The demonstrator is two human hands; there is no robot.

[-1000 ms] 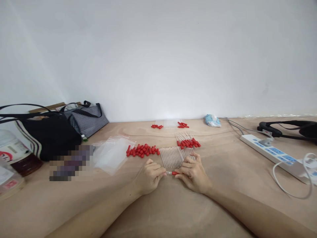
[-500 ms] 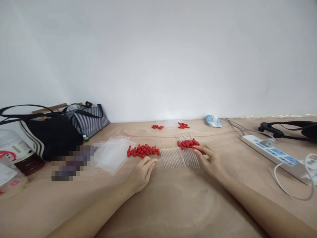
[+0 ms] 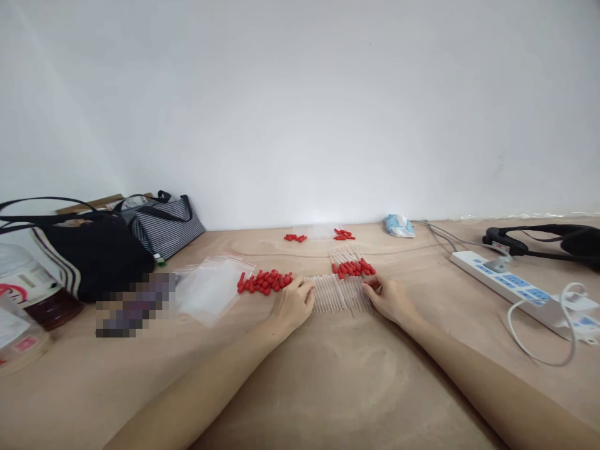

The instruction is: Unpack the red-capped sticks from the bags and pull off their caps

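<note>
A row of clear thin tubes (image 3: 338, 295) lies flat on the brown table (image 3: 328, 375). My left hand (image 3: 293, 303) rests at the row's left end, its fingers curled and pressed against the tubes. At the row's right end, my right hand (image 3: 389, 299) has bent fingers touching the tubes. A heap of loose red caps (image 3: 263, 282) lies just left of my left hand. Tubes with red caps on them (image 3: 352, 267) sit right behind the row. What the fingertips pinch, if anything, is hidden.
More capped tubes (image 3: 319, 235) lie by the wall. Clear zip bags (image 3: 210, 287) are to the left, with a black bag (image 3: 100, 256), a striped bag (image 3: 164, 228) and jars (image 3: 23, 294). To the right are a power strip (image 3: 510, 286) with a white cable, a black headset (image 3: 539, 240) and a tissue pack (image 3: 399, 226).
A second ago both hands held one tube with a red cap near me. My right hand then reached to the capped tubes; now both hands close in on the ends of the tube row.
</note>
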